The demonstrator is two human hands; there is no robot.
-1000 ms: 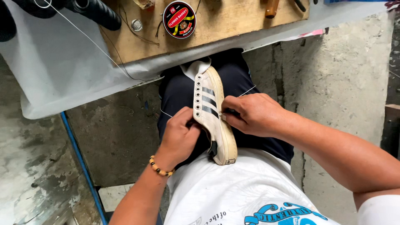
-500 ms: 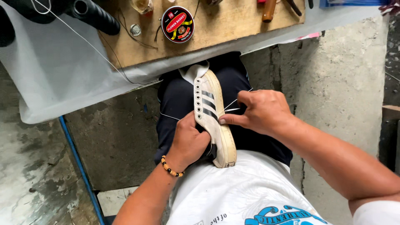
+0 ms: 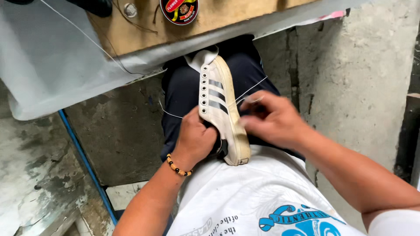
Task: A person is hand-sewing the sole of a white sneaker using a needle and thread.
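- Hands meet at a white sneaker [image 3: 221, 109] lying across the person's lap, on dark trousers [image 3: 183, 94].
- Left hand [image 3: 195, 139] is closed around the shoe's near side, fingers wrapped into the opening, clamping the shoe in place. A beaded bracelet [image 3: 177, 166], amber and black, sits on that wrist.
- Right hand [image 3: 273, 120] is just beside the shoe's sole edge, fingers pinched shut on a thin white thread [image 3: 250, 89]. The fingertips are motion-blurred; whether a needle is held there cannot be told.
- Thread runs taut from the right hand's fingers up and to the right; a second strand leaves the shoe on the left side, crossing the trouser leg.
- Sneaker orientation: toe points away from the person, heel near the belly. Upper is tilted to show a row of eyelets and dark stripes on its side; the cream sole faces right. No laces visible.
- White shirt [image 3: 262, 201] with blue print fills the lower frame, touching the shoe's heel.
- Desk [image 3: 144, 32], wooden, stands just beyond the knees. On it: a round black tin [image 3: 179, 8] with a red and yellow lid, a small metal piece, loose thread.
- Translucent plastic sheet [image 3: 57, 70] hangs from the desk's edge to the left.
- Floor is bare concrete [image 3: 358, 87]; a blue bar [image 3: 85, 161] runs diagonally at lower left.
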